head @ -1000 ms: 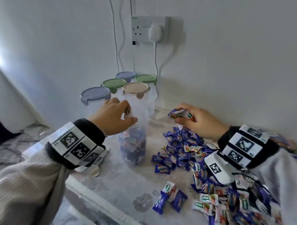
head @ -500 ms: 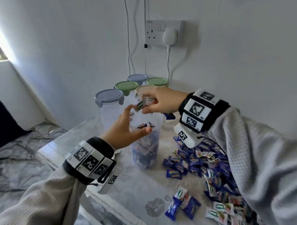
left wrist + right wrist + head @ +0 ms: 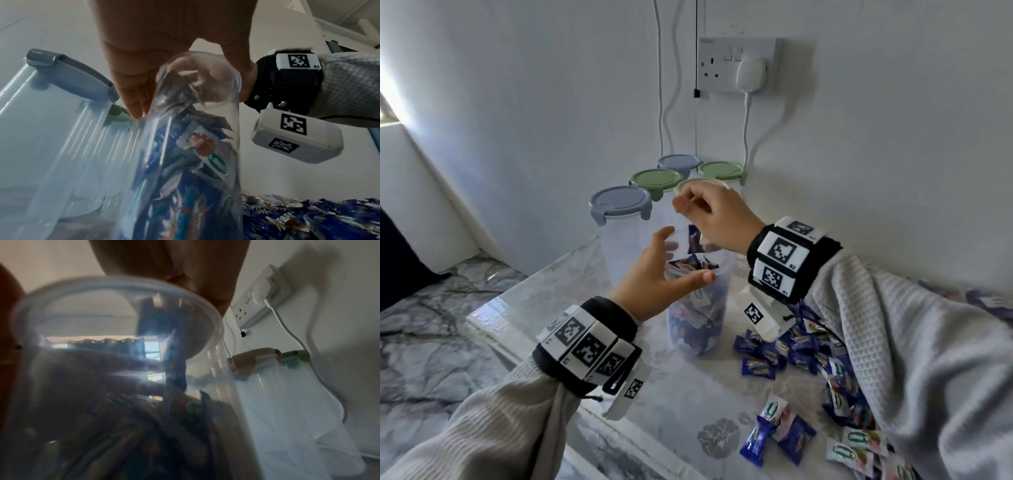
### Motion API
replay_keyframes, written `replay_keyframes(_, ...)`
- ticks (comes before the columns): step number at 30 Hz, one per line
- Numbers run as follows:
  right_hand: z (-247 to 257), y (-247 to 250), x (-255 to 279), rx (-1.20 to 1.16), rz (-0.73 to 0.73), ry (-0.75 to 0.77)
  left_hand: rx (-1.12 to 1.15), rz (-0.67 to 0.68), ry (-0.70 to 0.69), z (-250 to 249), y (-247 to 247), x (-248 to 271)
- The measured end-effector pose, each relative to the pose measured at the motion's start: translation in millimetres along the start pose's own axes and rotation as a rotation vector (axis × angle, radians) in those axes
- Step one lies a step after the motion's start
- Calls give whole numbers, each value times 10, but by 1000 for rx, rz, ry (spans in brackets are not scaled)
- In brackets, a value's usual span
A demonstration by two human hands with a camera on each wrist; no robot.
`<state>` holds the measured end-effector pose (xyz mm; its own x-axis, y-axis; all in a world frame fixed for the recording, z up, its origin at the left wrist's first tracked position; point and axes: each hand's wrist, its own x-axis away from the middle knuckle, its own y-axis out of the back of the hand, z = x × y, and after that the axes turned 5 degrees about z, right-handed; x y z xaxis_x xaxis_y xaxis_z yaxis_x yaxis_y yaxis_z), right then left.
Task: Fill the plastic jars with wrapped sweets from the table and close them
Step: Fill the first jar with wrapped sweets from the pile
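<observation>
An open clear jar (image 3: 698, 325), partly filled with wrapped sweets, stands on the table (image 3: 688, 394). My left hand (image 3: 654, 270) grips it just under the rim, thumb on the near side and fingers on the far side. My right hand (image 3: 715, 216) hovers over the mouth with loosely curled fingers and nothing seen between them. A blue sweet (image 3: 693, 238) falls just beneath it into the jar, and shows dark inside the rim in the right wrist view (image 3: 156, 318). The left wrist view shows the jar (image 3: 195, 146) close up with sweets inside. The pile of sweets (image 3: 801, 346) lies to the right.
Several closed jars stand behind against the wall: a blue-lidded one (image 3: 619, 202), green-lidded ones (image 3: 655, 178), and a beige lid (image 3: 688, 185) half hidden by my right hand. Loose sweets (image 3: 774, 431) lie near the front. A socket with a plug (image 3: 751, 75) and hanging cables are above.
My right hand carried sweets from the pile to the jar mouth and has let them go. My left hand stayed on the jar.
</observation>
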<state>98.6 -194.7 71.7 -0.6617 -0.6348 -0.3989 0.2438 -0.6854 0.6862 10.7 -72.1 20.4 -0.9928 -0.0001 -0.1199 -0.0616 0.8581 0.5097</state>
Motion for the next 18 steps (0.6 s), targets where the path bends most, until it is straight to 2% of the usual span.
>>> replay_keyframes(3,7,-12,84,-97,102,-42,8,2,-14,43,1,-10)
replay_keyframes(7,3,70,220,-187,82,-42,-23,-7,0,22,12,9)
replay_keyframes(10,-60,215,425,-209,0,-42,-285,-79,-52,-56,-4,54)
replay_keyframes(12,-144,341,639,-169,-43,-49,-446,-191,-216,-112,-47,98)
replay_keyframes(15,-316,544,1024,-45,-10,-170,-478,-336,-549,-250,-242,201)
replay_keyframes(16,-384,610,1158,27,42,-230,-446,-325,-636,-300,-355,241)
replay_keyframes(18,-549,736,1435,209,182,-332,-385,-180,-736,-344,-649,299)
